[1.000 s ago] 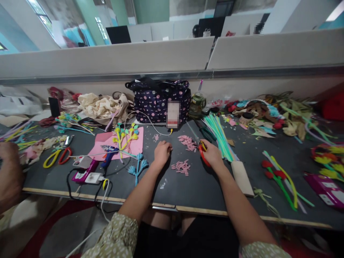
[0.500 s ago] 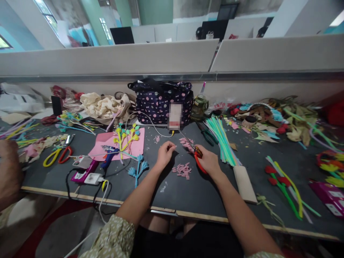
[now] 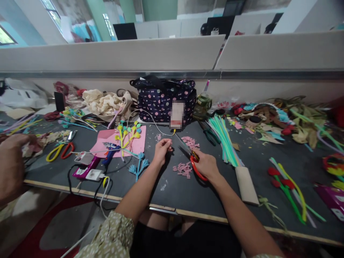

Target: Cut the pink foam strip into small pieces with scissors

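Note:
My right hand (image 3: 204, 164) grips scissors (image 3: 197, 172) with red handles, their blades pointing up and left toward the bag. To their left, my left hand (image 3: 162, 149) is raised over the table with thumb and fingers pinched together. Whatever it may hold is too small to make out. Small pink cut pieces lie in one pile (image 3: 183, 170) between my hands and in another pile (image 3: 190, 142) just beyond the scissors. A blue pipe-cleaner stem (image 3: 138, 166) with tufted ends rests left of my left forearm.
A dark patterned bag (image 3: 153, 102) stands at the back with a phone (image 3: 177, 113) against it. Green pipe cleaners (image 3: 221, 138) and pliers (image 3: 211, 136) lie right; a glue gun (image 3: 110, 154), pink sheet (image 3: 100, 145) and other scissors (image 3: 67, 150) lie left. A co-worker's hand (image 3: 12, 165) is far left.
The scissors have turned slightly and their blades have moved left, nearer my left hand. My left hand has shifted a little. The co-worker's hand has come further into view.

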A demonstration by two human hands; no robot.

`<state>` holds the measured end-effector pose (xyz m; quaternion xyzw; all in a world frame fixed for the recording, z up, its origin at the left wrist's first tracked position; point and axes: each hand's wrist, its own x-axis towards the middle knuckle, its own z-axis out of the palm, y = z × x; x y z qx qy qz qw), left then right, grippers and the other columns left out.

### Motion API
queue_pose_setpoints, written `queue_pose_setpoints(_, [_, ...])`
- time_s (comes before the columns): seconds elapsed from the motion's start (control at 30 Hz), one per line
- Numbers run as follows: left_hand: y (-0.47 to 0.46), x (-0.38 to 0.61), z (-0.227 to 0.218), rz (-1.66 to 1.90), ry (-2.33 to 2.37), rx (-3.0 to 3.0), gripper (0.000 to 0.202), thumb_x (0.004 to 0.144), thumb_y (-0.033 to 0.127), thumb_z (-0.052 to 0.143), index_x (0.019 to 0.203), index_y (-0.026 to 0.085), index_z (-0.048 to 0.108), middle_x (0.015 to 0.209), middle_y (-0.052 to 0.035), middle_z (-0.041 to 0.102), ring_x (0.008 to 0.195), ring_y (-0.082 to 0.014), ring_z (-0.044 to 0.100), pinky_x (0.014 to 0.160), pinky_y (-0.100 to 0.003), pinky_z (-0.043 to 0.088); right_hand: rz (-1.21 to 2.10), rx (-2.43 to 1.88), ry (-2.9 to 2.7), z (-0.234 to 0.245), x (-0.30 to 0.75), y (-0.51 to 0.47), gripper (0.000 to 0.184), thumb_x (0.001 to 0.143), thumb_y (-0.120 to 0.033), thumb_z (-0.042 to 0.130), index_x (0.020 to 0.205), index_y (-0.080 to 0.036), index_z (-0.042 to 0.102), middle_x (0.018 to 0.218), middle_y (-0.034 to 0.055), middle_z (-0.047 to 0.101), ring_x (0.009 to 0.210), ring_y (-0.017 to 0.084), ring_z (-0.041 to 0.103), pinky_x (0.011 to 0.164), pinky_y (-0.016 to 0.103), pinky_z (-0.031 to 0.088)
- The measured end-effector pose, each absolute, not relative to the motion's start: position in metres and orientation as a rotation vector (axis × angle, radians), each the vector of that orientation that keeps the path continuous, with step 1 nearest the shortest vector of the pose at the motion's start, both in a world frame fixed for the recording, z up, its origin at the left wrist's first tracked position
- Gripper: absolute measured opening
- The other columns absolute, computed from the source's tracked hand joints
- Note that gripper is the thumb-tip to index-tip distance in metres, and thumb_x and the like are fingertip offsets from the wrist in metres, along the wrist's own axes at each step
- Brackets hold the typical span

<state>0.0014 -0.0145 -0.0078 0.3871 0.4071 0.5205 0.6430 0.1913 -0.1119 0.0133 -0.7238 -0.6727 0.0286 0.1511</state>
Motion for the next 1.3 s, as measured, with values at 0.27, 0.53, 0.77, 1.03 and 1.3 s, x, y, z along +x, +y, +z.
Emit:
queue_pose_setpoints(0.27, [-0.012,0.000,-0.005,1.221,0.881,0.745,0.036,0.059,0.036,0.082,0.083,0.014,0.066,0.074,0.0005,0.061,0.054,-0.0046,0.051,0.055,-0.020,0.047,0.154,-1.908,-2.072,0.013,0.189,-0.114,0.030,0.081,-0.032,0.054,0.109,-0.028,0.065,0.086,0.0007,0.075,0.078,0.019,0.068,0.062,0.025,0.037])
queue_pose_setpoints(0.53, [-0.011,0.000,-0.006,1.279,0.850,0.713,0.036,0.058,0.033,0.084,0.082,0.015,0.066,0.073,0.0009,0.061,0.053,-0.0044,0.051,0.055,-0.020,0.047,0.090,-1.866,-2.111,0.011,0.186,-0.116,0.025,0.083,-0.029,0.050,0.104,-0.028,0.065,0.086,0.0002,0.075,0.073,0.017,0.067,0.059,0.025,0.033])
queue_pose_setpoints(0.77, [-0.011,0.000,-0.009,1.303,0.827,0.708,0.039,0.056,0.034,0.085,0.083,0.013,0.067,0.066,0.0024,0.058,0.052,-0.0048,0.051,0.054,-0.020,0.047,0.067,-1.858,-2.161,0.012,0.182,-0.117,0.023,0.085,-0.027,0.049,0.102,-0.027,0.064,0.087,-0.0001,0.075,0.073,0.016,0.066,0.059,0.025,0.030])
queue_pose_setpoints(1.03, [-0.011,0.002,-0.010,1.312,0.824,0.679,0.037,0.056,0.031,0.085,0.084,0.013,0.067,0.066,0.0019,0.059,0.052,-0.0051,0.052,0.053,-0.019,0.046,0.060,-1.904,-2.153,0.011,0.181,-0.117,0.027,0.085,-0.029,0.049,0.108,-0.027,0.064,0.093,-0.0001,0.075,0.078,0.017,0.067,0.060,0.027,0.030])
queue_pose_setpoints(1.3, [-0.010,0.003,-0.011,1.330,0.829,0.691,0.038,0.056,0.032,0.086,0.083,0.013,0.067,0.067,0.0013,0.060,0.052,-0.0052,0.052,0.053,-0.019,0.047,0.047,-1.930,-2.164,0.011,0.180,-0.117,0.026,0.085,-0.030,0.049,0.107,-0.028,0.064,0.090,-0.0003,0.075,0.076,0.017,0.067,0.059,0.027,0.029])
